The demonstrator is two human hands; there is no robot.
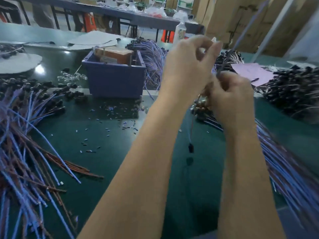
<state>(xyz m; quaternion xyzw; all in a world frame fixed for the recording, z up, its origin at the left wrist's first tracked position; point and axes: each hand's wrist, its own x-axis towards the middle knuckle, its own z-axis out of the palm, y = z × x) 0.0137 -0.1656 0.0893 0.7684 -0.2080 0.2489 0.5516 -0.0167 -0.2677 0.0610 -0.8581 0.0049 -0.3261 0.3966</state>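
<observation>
Raised over the middle of the table (pixel 96 169), your right hand (pixel 231 99) grips the thin, limp wire (pixel 230 53) and your left hand (pixel 189 66) pinches a tiny clear piece (pixel 214 40) beside it; both seem light and slippery, so pinch near the ends.

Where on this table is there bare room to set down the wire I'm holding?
Barest: the green mat between the left wire pile and your arms, nearer than the scattered bits. A smaller gap between your forearms. Crowded: around the blue bin and under the right wire pile.
</observation>
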